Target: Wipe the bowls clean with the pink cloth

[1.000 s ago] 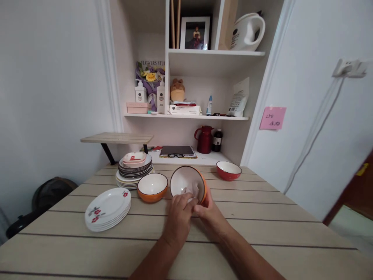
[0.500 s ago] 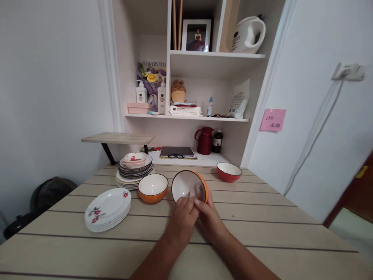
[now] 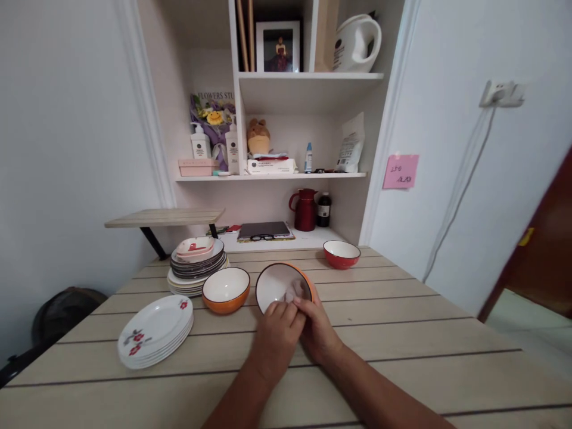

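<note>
A bowl (image 3: pixel 274 286), orange outside and white inside with a dark rim, is tilted so its inside faces me. My left hand (image 3: pixel 277 330) has its fingers curled over the near rim. Around the lower right side is my right hand (image 3: pixel 318 328), its thumb at the rim beside the left fingers. A pale, blurred shape shows inside near the fingertips; whether it is a reflection I cannot tell. A second orange bowl (image 3: pixel 226 286) stands upright just left of the held one. Farther back at the right sits a red bowl (image 3: pixel 342 255).
White flowered plates (image 3: pixel 156 325) are stacked at the left. Behind them stands a taller stack of plates (image 3: pixel 199 266) topped by small pinkish dishes (image 3: pixel 195 247). A raised wooden shelf (image 3: pixel 165 218) overhangs the back left. A red jug (image 3: pixel 305 210) and laptop (image 3: pixel 264 230) are at the back.
My view has shifted, so the whole scene sits farther left. Both hands stay on the tilted bowl, and the pale shape inside it looks larger. The other dishes have kept their places.
</note>
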The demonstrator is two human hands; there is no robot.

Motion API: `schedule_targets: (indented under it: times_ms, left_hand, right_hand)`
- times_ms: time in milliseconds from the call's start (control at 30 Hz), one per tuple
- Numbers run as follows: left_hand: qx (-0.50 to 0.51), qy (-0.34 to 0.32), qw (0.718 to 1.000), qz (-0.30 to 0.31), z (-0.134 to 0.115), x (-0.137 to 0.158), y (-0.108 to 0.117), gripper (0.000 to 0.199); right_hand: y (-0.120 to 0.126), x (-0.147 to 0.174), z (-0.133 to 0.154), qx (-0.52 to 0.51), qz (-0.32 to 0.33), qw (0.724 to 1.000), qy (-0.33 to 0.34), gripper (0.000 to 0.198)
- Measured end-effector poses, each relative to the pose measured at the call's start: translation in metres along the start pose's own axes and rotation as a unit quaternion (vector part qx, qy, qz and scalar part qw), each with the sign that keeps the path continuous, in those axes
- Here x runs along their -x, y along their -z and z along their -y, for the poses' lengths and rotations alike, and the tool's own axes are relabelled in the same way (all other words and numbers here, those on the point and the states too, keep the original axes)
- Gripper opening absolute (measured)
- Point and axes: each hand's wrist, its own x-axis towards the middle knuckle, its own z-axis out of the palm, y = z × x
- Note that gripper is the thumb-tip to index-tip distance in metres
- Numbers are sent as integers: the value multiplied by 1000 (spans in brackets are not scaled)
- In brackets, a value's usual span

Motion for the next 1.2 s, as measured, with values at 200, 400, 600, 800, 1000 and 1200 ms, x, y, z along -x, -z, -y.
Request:
schedule_targets:
  times_ms: [200,400,600,800,1000,1200]
  left_hand:
    - [13,-10,996,89,-1,-2,1,41]
    - [-79,-20,995,52,4,-1,1,32]
    - [-121,9,993,7,8,1,4,18]
    - [-94,0,995,18,13,9,0,33]
    - [-100,51,990,87,11,16,-7,48]
    - [-33,78,992,89,9,12,1,46]
  right_hand:
    - [6,-9,8,-41,-89,995,-22,67]
    - [3,-10,23,-37,-74,996,22,70]
    - [-1,-6,30,-30,-47,998,38,67]
    - [2,-5,29,-4,-50,998,24,65]
    - [5,-6,20,9,-35,999,7,59]
    - [1,-3,22,-4,-23,999,25,62]
